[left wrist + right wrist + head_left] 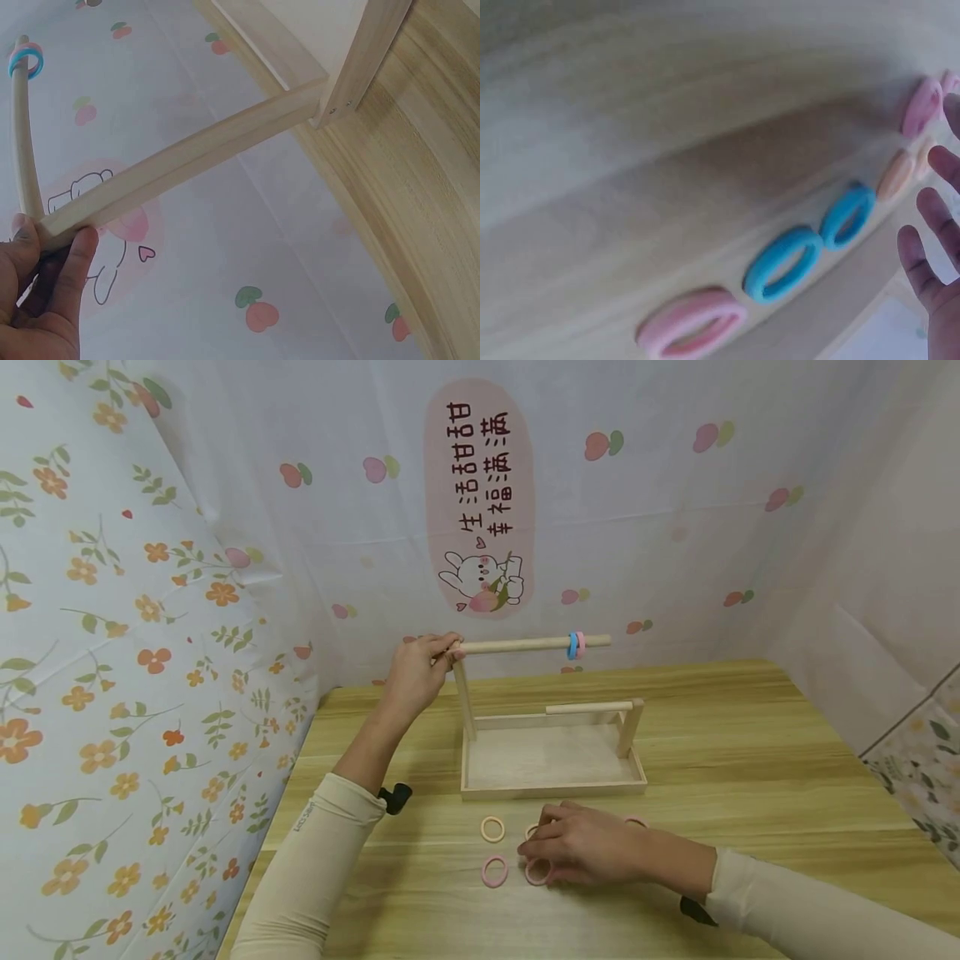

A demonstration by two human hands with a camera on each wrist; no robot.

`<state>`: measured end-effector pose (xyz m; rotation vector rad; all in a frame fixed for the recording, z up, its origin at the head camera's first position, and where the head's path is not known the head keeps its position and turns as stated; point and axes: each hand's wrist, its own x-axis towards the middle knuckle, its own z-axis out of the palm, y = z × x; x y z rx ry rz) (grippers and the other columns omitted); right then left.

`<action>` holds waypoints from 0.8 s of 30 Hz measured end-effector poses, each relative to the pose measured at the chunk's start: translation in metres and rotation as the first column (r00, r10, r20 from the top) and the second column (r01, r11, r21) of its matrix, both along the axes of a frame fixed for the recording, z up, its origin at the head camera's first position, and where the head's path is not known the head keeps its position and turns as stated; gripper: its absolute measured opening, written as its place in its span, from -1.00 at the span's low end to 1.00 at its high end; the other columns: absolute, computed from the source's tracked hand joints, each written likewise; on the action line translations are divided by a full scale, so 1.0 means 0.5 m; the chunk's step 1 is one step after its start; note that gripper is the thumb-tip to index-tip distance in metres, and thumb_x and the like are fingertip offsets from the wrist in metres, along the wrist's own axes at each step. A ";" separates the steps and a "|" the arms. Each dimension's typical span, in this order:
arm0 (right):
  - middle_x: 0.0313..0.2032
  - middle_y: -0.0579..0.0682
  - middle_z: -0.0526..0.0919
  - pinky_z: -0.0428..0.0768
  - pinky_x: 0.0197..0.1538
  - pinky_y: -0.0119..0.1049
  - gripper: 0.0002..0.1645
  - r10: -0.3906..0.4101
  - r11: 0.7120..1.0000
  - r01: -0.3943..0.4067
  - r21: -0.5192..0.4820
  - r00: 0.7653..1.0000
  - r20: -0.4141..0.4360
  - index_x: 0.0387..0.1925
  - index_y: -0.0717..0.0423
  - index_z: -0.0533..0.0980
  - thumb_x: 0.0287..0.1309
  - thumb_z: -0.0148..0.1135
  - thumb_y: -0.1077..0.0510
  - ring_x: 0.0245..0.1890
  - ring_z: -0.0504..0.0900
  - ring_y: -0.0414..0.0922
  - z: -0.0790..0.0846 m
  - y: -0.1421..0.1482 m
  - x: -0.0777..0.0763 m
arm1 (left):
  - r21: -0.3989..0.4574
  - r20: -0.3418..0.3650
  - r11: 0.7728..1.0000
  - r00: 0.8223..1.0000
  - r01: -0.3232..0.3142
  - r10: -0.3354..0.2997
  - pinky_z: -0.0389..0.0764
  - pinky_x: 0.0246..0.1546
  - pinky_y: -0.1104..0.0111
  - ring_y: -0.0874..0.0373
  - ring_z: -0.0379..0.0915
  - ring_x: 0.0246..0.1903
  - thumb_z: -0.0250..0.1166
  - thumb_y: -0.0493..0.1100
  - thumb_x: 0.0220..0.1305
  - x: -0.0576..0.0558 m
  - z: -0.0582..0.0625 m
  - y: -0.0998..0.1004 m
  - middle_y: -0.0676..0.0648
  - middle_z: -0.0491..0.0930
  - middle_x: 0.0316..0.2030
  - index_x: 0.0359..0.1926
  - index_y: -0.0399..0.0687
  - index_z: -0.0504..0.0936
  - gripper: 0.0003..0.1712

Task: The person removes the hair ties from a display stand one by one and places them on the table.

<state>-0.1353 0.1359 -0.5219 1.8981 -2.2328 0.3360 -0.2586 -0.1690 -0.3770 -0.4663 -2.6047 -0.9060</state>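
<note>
My left hand point(422, 670) pinches the top corner of a wooden rack's tall post point(466, 702), where the upper rod point(517, 645) begins. A blue ring point(573, 646) and a pink ring point(581, 645) hang together near that rod's free end. Low over the table, my right hand point(592, 845) hovers at a pink ring point(538, 883), its fingers spread and relaxed in the right wrist view. Whether a fingertip touches this ring, I cannot tell. Two blue rings point(754, 279) and another pink ring point(654, 334) lie beneath the hand, mostly hidden from the head view.
To the left lie an orange-yellow ring point(492, 817) and a pink ring point(484, 872). The rack's tray base point(555, 792) stands behind the rings, with a shorter rod point(588, 707) on its right post. A patterned cloth point(637, 543) hangs behind the wooden table point(720, 760).
</note>
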 end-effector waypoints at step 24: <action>0.00 -0.12 0.88 0.76 0.02 -0.26 -0.60 -0.093 0.943 0.056 -0.329 0.991 -0.098 0.12 0.06 0.78 0.39 0.58 -0.05 -0.04 0.74 -0.14 0.119 0.052 -0.094 | -0.041 -0.015 0.999 1.000 -0.005 0.005 0.81 -0.04 0.01 -0.18 0.77 -0.08 0.37 -0.06 0.55 -0.001 0.002 0.002 -0.27 0.84 0.12 0.31 -0.16 0.78 -0.55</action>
